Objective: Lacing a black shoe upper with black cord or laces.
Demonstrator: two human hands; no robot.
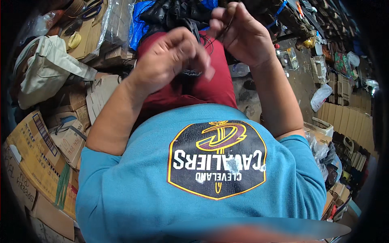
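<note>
My right hand (pixel 251 38) is raised at the upper middle, its thumb and fingers pinched on a thin dark cord (pixel 229 24). Loose loops of the cord hang toward my left hand (pixel 172 60), which is curled above my lap. Motion smears its fingers, so whether they grip anything cannot be made out. Under the hands are my red trousers (pixel 216 87). A dark thing with a jagged pale edge (pixel 191 73) shows between my legs, mostly hidden by the left hand. Just beyond my knees lie black shoes or leather pieces (pixel 160 14).
Blue plastic sheeting (pixel 137 24) lies under the black pieces. At left are a pale cloth bag (pixel 44 73) and cardboard boxes (pixel 34 139). A clear bottle (pixel 239 69) rests on the floor beside my right leg. Stacked cardboard (pixel 344 121) and plastic bags (pixel 321 97) crowd the right side.
</note>
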